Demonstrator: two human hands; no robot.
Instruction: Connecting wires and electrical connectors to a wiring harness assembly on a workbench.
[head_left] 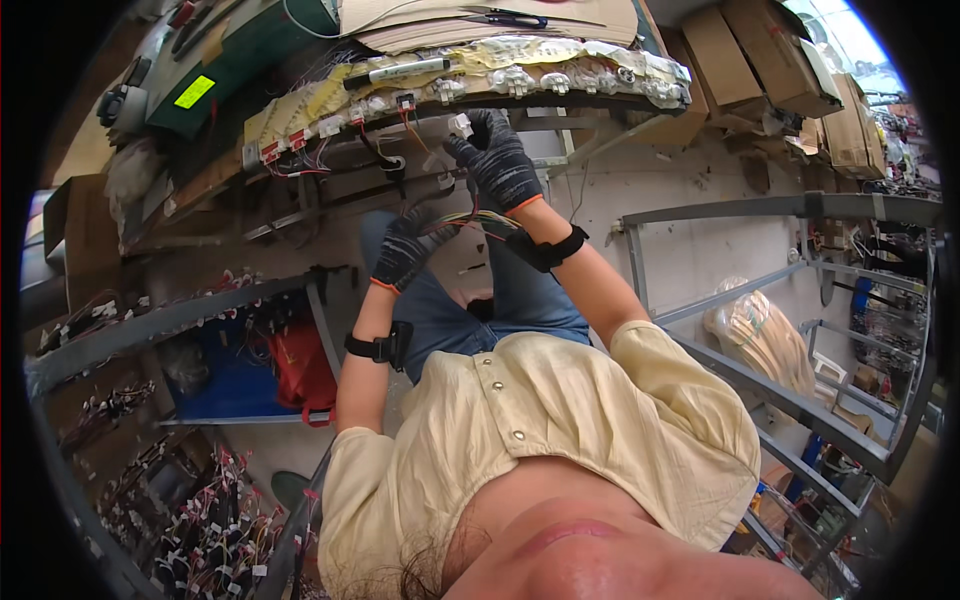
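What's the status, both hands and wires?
Right hand: pinching white connector. Left hand: at coloured wires, grip blurred. Other wires hang nearby.

I can read no lettering for certain from here. On the green box, left of the marker pen, a bright yellow-green panel shows dark characters, too small for me to make out. The white barrel of the marker pen itself bears dark print, also unreadable to me. Around the marker pen, the yellowish tape has faint marks, too blurred to tell as writing.
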